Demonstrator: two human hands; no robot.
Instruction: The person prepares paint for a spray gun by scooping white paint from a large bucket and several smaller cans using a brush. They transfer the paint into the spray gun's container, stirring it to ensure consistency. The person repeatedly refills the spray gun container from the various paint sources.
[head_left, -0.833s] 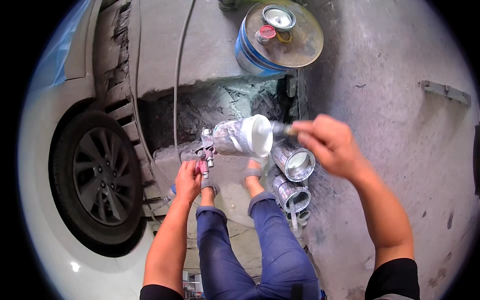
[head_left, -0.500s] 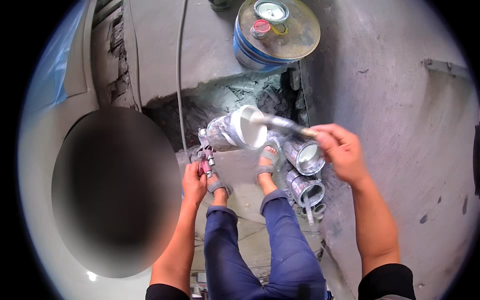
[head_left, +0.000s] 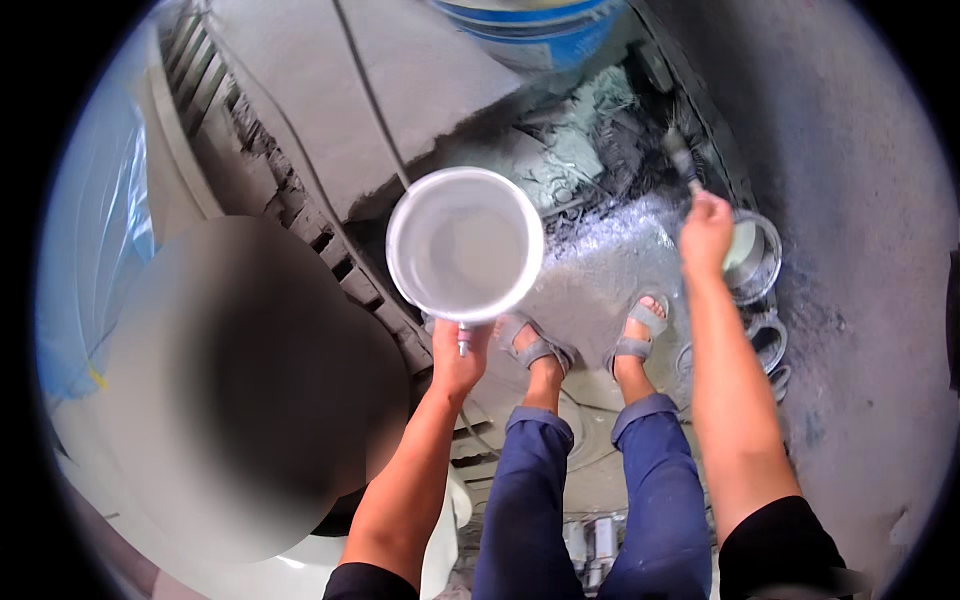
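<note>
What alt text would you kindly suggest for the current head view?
A person's left hand holds a large open white cup; the right hand holds a brush near open metal cans. Blue plastic sheeting shows far left.

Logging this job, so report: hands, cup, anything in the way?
Left hand holding spray gun, mostly hidden by white cup. Right hand gripping brush. Cup's mouth faces camera, nothing over it. Open can partly behind right hand.
</note>
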